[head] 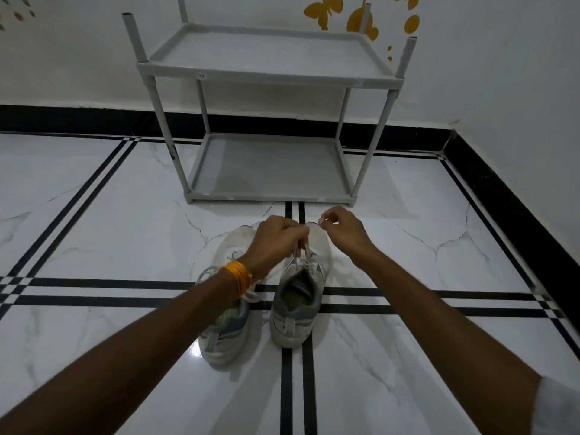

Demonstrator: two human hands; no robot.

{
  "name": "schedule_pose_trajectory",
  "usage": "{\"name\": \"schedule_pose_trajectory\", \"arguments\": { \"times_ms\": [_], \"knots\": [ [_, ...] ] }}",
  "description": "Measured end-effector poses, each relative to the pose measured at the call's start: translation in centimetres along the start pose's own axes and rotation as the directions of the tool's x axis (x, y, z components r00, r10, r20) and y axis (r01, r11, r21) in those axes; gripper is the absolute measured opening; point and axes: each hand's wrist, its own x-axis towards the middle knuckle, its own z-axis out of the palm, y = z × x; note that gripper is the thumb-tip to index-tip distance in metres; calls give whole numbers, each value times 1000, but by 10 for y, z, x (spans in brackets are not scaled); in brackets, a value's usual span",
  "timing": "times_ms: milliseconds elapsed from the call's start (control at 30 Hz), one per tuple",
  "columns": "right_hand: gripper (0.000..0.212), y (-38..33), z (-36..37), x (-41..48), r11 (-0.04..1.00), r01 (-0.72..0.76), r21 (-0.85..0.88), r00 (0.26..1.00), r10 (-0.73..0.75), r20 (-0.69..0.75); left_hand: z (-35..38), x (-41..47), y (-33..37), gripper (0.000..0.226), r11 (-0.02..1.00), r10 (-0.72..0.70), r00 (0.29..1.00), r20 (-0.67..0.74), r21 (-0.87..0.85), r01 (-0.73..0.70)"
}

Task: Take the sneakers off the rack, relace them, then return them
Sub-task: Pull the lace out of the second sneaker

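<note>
Two white-and-grey sneakers stand side by side on the tiled floor, toes pointing toward the rack. The right sneaker (pixel 298 304) has its laces pulled up over the tongue. My left hand (pixel 276 243) pinches one lace strand above it. My right hand (pixel 340 229) pinches the other lace end, held up near the toe. The left sneaker (pixel 224 339) is partly hidden under my left forearm, with a loose lace loop by my wrist. The grey two-shelf rack (pixel 270 75) stands beyond the shoes, both shelves bare.
White marble floor (pixel 125 233) with black stripe lines surrounds the shoes. A white wall with a black skirting (pixel 78 119) runs behind the rack and along the right side. Yellow butterfly stickers (pixel 326 9) decorate the wall.
</note>
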Motion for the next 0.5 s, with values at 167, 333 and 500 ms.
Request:
{"name": "schedule_pose_trajectory", "arguments": {
  "times_ms": [167, 333, 500],
  "knots": [
    [15, -16, -22, -44, 984, 14, 177, 983, -46, 179, -2, 1, 4, 16, 920, -265, 954, 138, -258, 293],
    [25, -7, -13, -57, 992, 47, 115, 961, -76, 265, 0, 2, 4, 16, 917, -262, 959, 104, -284, 281],
    [8, -11, -12, -56, 993, -1, 114, 940, -38, 338, -5, 4, -1, 27, 938, -215, 973, 86, -260, 230]
  ]
}}
